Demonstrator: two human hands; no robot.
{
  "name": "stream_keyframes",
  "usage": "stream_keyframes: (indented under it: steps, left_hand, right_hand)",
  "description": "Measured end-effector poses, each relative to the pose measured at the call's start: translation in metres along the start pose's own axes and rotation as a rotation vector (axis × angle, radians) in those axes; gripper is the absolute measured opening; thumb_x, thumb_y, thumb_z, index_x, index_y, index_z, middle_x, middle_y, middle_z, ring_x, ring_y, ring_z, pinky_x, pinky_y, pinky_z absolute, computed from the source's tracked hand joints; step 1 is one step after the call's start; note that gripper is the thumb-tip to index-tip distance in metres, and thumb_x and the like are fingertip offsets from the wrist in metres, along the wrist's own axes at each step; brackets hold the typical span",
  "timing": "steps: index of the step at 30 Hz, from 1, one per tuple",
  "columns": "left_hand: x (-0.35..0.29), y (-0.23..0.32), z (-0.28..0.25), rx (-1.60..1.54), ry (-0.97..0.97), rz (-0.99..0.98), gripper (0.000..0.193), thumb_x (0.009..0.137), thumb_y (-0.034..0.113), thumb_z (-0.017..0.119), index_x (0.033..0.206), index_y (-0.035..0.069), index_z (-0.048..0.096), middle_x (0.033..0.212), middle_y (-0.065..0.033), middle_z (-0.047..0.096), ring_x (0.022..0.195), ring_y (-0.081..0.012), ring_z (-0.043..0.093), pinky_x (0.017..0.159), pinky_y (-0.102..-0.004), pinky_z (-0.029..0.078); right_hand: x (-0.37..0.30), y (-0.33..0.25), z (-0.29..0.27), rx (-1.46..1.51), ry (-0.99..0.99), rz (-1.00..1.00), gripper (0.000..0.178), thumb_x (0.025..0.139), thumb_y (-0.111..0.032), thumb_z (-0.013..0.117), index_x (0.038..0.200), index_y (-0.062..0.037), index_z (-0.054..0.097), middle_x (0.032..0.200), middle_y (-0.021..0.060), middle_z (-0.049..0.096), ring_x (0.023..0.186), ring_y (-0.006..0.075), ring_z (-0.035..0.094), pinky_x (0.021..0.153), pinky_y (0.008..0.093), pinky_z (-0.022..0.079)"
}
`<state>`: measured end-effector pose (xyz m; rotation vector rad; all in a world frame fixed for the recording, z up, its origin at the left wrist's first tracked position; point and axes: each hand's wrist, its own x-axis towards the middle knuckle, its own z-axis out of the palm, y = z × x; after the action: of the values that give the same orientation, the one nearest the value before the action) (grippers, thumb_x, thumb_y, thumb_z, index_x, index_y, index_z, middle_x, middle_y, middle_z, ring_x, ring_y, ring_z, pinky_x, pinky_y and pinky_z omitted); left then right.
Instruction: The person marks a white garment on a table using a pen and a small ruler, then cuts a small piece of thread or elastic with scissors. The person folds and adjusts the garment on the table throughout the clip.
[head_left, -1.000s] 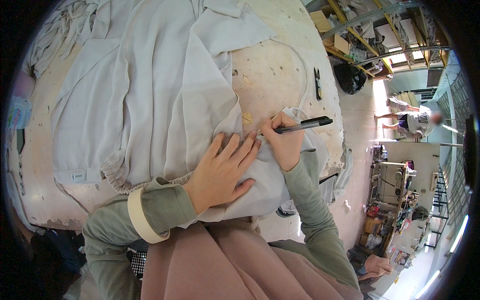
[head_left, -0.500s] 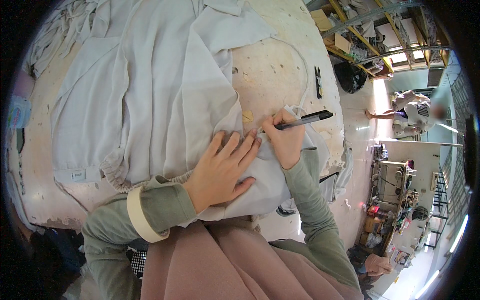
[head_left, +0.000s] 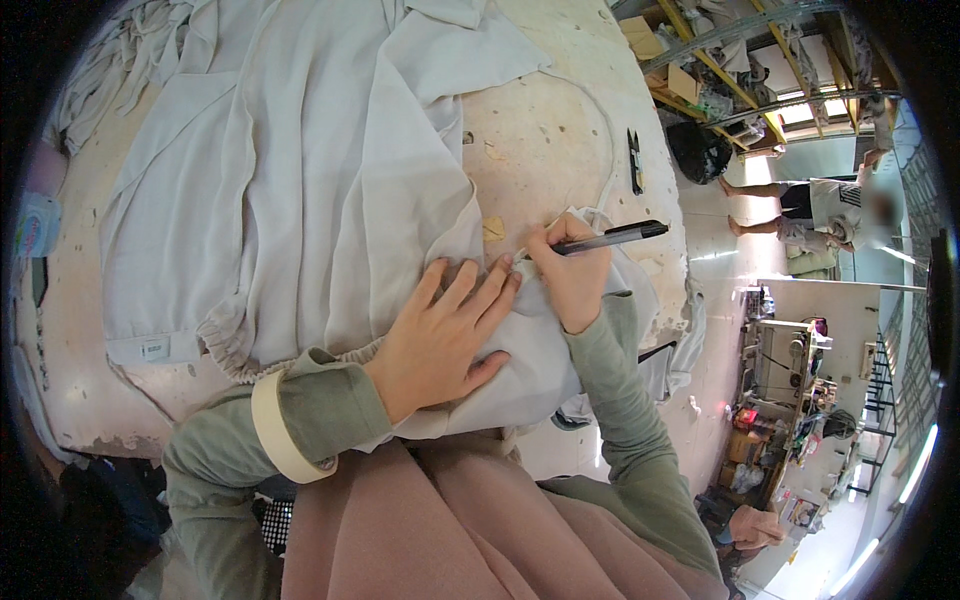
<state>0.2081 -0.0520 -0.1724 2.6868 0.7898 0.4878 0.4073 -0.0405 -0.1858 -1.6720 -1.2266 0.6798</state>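
Right hand point(head_left: 572, 283) around pen point(head_left: 608, 238)

A single head-worn fisheye view looks steeply down, close over the worktable point(head_left: 560, 130), edges bending outward.

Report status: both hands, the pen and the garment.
Left hand flat on the pale grey garment, pinning it. Right hand grips black pen, tip at the fabric. Nothing blocking.

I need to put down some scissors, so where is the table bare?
Bare table lies beyond the pen, between the pale garment and the black object by the far edge. The right hand and left hand crowd the near cloth.
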Motion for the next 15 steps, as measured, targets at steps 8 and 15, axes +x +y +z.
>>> stream_keyframes:
  steps: [8, 15]
  left_hand:
    - [-0.0002, -0.0001, -0.0006, -0.003, 0.006, 0.002, 0.076, 0.079, 0.044, 0.061, 0.139, 0.002, 0.04, 0.141, -0.0136, 0.041, 0.116, -0.0307, 0.042, 0.102, -0.0486, 0.031]
    - [0.0001, -0.0002, -0.0007, 0.01, -0.002, 0.001, 0.076, 0.079, 0.044, 0.061, 0.138, 0.001, 0.04, 0.141, -0.014, 0.04, 0.116, -0.031, 0.042, 0.103, -0.049, 0.031]
  right_hand:
    - [-0.0009, -0.0034, 0.0011, -0.083, 0.031, -0.016, 0.023, 0.076, -0.007, 0.068, 0.064, -0.0022, 0.049, 0.055, -0.0003, 0.044, 0.054, 0.0053, 0.039, 0.048, 0.0254, 0.034]
    - [0.0019, -0.0013, 0.0023, -0.126, 0.031, -0.11, 0.026, 0.078, -0.003, 0.064, 0.062, -0.004, 0.043, 0.053, -0.0029, 0.043, 0.049, 0.0038, 0.038, 0.044, 0.0232, 0.031]
